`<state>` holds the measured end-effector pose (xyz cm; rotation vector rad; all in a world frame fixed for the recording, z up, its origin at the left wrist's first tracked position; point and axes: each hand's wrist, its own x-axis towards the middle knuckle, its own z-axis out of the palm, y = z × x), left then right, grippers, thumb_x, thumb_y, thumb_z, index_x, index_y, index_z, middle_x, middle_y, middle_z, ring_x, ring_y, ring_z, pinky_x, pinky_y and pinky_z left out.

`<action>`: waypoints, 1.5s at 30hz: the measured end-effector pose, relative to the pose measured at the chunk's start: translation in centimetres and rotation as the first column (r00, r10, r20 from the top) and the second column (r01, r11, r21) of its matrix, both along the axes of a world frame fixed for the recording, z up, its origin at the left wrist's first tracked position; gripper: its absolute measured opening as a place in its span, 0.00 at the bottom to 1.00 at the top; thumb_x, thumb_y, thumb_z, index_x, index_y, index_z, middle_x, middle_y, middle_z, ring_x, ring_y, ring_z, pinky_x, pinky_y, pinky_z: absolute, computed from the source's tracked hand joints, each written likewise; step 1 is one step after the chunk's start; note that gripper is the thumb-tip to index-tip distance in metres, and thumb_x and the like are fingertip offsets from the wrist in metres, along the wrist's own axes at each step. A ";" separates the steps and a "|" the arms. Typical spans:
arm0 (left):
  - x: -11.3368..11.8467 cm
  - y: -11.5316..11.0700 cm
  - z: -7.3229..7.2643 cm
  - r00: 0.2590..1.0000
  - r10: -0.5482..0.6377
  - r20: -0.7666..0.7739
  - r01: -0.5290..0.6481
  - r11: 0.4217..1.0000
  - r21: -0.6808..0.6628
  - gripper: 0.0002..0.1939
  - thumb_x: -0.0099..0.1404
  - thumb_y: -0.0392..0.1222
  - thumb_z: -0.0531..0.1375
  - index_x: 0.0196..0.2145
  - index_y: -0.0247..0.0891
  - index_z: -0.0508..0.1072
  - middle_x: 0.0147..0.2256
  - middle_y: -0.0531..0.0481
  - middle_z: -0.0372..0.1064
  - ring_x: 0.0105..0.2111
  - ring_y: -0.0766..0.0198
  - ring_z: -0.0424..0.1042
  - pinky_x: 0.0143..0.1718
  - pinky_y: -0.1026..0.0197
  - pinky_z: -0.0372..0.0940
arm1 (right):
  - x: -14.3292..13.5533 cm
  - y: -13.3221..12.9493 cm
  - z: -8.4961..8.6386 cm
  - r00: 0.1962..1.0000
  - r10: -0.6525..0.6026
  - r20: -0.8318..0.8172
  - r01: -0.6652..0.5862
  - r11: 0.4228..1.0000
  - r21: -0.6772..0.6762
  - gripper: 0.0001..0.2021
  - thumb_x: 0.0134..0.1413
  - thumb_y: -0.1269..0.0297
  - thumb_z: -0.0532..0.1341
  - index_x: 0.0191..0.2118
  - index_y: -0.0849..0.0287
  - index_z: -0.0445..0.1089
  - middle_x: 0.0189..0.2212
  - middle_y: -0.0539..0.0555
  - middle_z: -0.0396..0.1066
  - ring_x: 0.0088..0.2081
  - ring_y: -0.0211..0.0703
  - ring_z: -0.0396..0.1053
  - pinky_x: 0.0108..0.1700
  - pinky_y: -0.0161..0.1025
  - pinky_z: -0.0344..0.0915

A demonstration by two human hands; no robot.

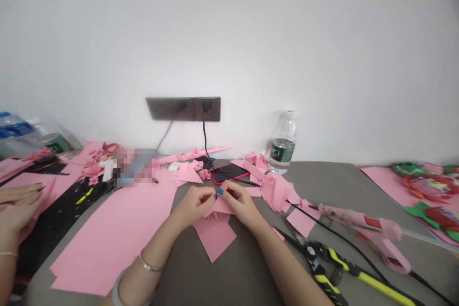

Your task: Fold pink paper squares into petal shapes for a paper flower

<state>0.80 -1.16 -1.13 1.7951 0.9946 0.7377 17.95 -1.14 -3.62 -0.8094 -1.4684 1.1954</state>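
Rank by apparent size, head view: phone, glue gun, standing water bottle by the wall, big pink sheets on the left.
1. Big pink sheets
2. Glue gun and water bottle: unranked, gun looks longer but sits nearer the camera
3. Phone

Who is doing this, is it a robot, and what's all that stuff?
No robot here, just a person with bare hands. There's only one picture, from a camera on that person's head, looking forward and down. The left hand and right hand pinch a piece of pink paper between their fingertips. On the grey table lie big pink sheets, a phone, a cutting tool with black and yellow handles, and what looks like a pink glue gun. A water bottle stands by the wall. The hands at the far left belong to somebody else.
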 end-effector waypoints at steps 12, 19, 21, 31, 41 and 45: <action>-1.7 0.9 -0.9 0.994 0.105 0.030 -0.107 0.990 0.093 0.09 0.65 0.44 0.54 0.30 0.38 0.67 0.19 0.55 0.68 0.19 0.67 0.67 0.23 0.67 0.61 | 0.7 0.4 0.0 0.985 -0.161 -0.054 0.163 0.986 0.035 0.17 0.57 0.52 0.60 0.24 0.57 0.60 0.23 0.47 0.54 0.27 0.39 0.53 0.30 0.36 0.51; -1.0 0.5 -0.4 0.986 0.113 -0.120 -0.080 0.965 0.249 0.08 0.63 0.36 0.52 0.26 0.38 0.64 0.21 0.58 0.60 0.21 0.70 0.61 0.24 0.68 0.54 | 0.1 0.2 -0.1 0.993 -0.113 0.038 0.110 0.992 0.064 0.11 0.58 0.56 0.60 0.32 0.58 0.69 0.27 0.50 0.66 0.30 0.41 0.61 0.32 0.37 0.57; -1.0 0.5 -0.3 0.986 0.116 -0.123 -0.081 0.962 0.260 0.07 0.62 0.35 0.52 0.26 0.38 0.64 0.21 0.58 0.58 0.21 0.70 0.58 0.24 0.68 0.51 | 0.1 0.1 -0.1 0.991 -0.090 0.097 0.083 0.994 0.073 0.08 0.57 0.58 0.60 0.33 0.58 0.69 0.28 0.51 0.67 0.30 0.41 0.62 0.33 0.37 0.57; -1.5 0.6 0.1 0.987 0.114 -0.110 -0.086 0.969 0.231 0.07 0.60 0.36 0.52 0.24 0.38 0.61 0.20 0.58 0.54 0.21 0.70 0.55 0.24 0.67 0.48 | 0.5 0.5 -0.4 0.994 -0.112 -0.013 0.112 0.994 -0.005 0.12 0.57 0.54 0.60 0.32 0.58 0.73 0.30 0.53 0.71 0.31 0.42 0.66 0.34 0.38 0.61; -4.1 2.3 -0.3 0.856 0.515 0.039 -0.492 0.788 0.370 0.10 0.64 0.41 0.50 0.24 0.40 0.59 0.22 0.57 0.53 0.23 0.66 0.57 0.27 0.65 0.54 | 0.4 0.5 -0.3 0.983 -0.164 -0.087 0.156 0.984 -0.087 0.17 0.57 0.48 0.59 0.36 0.58 0.73 0.26 0.52 0.70 0.24 0.38 0.63 0.26 0.36 0.60; -5.8 3.4 -0.8 0.768 0.640 0.035 -0.598 0.696 0.398 0.04 0.62 0.41 0.54 0.32 0.39 0.67 0.33 0.50 0.67 0.33 0.60 0.66 0.36 0.61 0.61 | 0.3 0.6 -0.4 0.987 -0.140 -0.080 0.133 0.988 -0.083 0.17 0.57 0.48 0.59 0.37 0.58 0.72 0.26 0.51 0.69 0.23 0.37 0.62 0.26 0.36 0.60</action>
